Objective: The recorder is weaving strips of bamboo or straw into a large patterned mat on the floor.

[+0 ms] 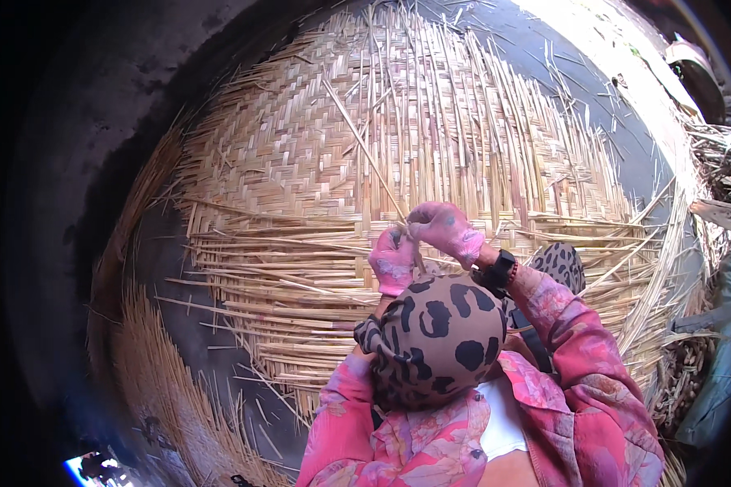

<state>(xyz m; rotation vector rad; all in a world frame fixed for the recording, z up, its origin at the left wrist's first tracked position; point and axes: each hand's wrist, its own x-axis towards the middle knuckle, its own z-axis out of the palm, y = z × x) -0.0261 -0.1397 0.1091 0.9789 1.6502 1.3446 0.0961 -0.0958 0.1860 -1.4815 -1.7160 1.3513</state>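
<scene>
Straw mat point(288, 162) lies spread on the grey floor point(638, 154), right in front of the person, and a good part of it looks made. Up top and on the left, the flat bits go over and under each other in a neat, tight pattern. It does not look all done, though. Many long straws point(483, 146) lie loose on the top right part, pointing away from the person. More loose straws point(276, 312) lie across the near part, with gaps between them. All around, the ends stick out and are rough, so I think the near part and the edges are what is left.

The left hand point(393, 260) and the right hand point(445, 231), in pink gloves, meet over the near part of the mat. The grip of each looks closed, with fingers pinched on one long thin strip point(364, 154). The strip slants up and left from the fingers, over the mat.

I see no words to read, no labels and no maker's name. A black watch point(503, 266) sits on the right wrist, but its face cannot be read.
</scene>
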